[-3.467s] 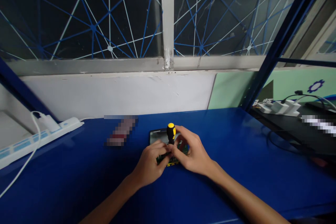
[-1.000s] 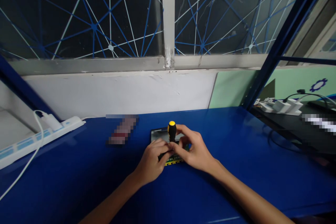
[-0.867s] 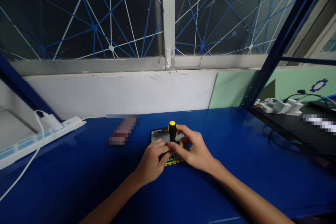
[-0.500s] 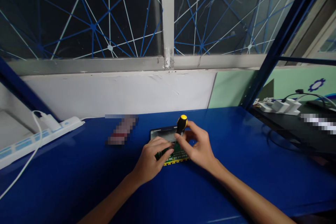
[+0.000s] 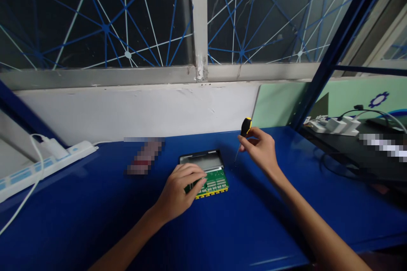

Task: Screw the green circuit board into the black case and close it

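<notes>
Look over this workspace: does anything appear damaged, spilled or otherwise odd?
Yes: the window post looks chipped and stained at its foot, unlike its smoother upper part. The circuit board, partly hidden by the left hand, shows no obvious damage.

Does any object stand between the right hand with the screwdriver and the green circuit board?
No visible obstacle stands between the right hand, which holds the screwdriver, and the right part of the green circuit board. The left hand covers much of the board's left part, so it would probably block the screwdriver there.
</notes>
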Demonstrator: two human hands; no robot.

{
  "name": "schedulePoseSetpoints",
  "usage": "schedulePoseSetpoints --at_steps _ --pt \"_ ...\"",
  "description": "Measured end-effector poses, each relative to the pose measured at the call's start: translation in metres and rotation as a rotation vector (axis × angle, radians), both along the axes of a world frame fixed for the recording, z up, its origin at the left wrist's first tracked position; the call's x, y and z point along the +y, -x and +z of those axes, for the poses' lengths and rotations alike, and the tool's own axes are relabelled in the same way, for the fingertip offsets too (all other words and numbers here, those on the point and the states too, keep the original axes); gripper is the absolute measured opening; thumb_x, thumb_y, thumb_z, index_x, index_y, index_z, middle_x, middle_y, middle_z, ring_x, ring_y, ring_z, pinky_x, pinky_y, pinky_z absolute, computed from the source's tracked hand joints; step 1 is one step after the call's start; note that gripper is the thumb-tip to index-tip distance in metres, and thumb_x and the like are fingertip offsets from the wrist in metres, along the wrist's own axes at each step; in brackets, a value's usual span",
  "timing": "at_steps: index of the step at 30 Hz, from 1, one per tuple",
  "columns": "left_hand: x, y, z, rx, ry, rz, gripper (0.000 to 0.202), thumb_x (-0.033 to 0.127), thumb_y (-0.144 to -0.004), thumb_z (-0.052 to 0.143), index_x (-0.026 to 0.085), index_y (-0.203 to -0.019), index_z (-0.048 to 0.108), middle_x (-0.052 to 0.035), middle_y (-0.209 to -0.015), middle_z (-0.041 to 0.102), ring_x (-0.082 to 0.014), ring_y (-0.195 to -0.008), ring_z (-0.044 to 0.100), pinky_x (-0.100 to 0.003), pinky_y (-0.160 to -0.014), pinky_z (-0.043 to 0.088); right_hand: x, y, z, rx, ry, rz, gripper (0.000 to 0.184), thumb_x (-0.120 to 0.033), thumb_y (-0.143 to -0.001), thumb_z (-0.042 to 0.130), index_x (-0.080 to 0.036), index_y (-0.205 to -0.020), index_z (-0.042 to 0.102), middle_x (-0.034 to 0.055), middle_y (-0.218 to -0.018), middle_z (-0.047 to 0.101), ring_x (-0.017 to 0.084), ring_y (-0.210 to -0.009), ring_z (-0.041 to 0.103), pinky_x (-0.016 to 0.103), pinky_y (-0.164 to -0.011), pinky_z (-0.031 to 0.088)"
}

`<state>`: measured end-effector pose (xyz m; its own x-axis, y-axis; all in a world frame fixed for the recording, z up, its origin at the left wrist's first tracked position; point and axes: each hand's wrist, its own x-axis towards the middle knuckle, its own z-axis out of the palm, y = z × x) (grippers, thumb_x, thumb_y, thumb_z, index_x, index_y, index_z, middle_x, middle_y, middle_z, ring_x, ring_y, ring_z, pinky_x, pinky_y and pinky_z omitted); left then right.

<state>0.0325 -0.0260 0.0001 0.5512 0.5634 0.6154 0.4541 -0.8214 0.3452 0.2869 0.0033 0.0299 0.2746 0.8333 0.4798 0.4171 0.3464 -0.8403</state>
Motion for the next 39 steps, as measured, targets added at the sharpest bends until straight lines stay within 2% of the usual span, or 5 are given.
schedulePoseSetpoints --at_steps 10,28,34,39 --pt "-0.001 0.0 0.0 0.025 0.013 0.004 0.015 0.02 -0.093 0.055 0.022 -0.093 0.069 -0.0034 -0.093 0.07 -0.02 -0.093 0.062 -0.036 -0.081 0.046 0.01 -0.005 -0.01 -0.157 0.074 -0.041 0.011 -0.028 -0.076 0.058 -0.017 -0.078 0.06 0.0044 -0.073 0.069 0.017 -0.051 0.066 0.029 -0.053 0.048" --pt "-0.001 0.0 0.001 0.027 0.006 0.009 0.013 0.018 -0.091 0.057 0.021 -0.092 0.07 -0.0036 -0.093 0.07 -0.0203 -0.092 0.063 -0.036 -0.082 0.045 0.011 -0.002 -0.016 -0.209 0.076 -0.027 0.012 -0.028 -0.075 0.057 -0.017 -0.077 0.061 0.0059 -0.074 0.07 0.018 -0.05 0.064 0.03 -0.053 0.046" --pt "0.0 0.001 -0.001 0.026 0.013 -0.002 0.014 0.018 -0.092 0.056 0.022 -0.093 0.069 -0.0039 -0.094 0.07 -0.0206 -0.092 0.062 -0.037 -0.081 0.045 0.006 0.001 -0.01 -0.05 0.054 0.033 0.012 -0.029 -0.076 0.061 -0.017 -0.077 0.057 0.0036 -0.076 0.065 0.018 -0.051 0.065 0.031 -0.051 0.049" --pt "0.001 0.0 -0.002 0.01 0.029 0.009 0.012 0.02 -0.09 0.058 0.022 -0.093 0.07 -0.0039 -0.092 0.07 -0.0209 -0.09 0.063 -0.038 -0.08 0.046 -0.002 0.013 -0.001 0.207 0.036 0.253 0.017 -0.031 -0.076 0.066 -0.018 -0.077 0.056 -0.0018 -0.063 0.057 0.018 -0.051 0.064 0.034 -0.051 0.053"
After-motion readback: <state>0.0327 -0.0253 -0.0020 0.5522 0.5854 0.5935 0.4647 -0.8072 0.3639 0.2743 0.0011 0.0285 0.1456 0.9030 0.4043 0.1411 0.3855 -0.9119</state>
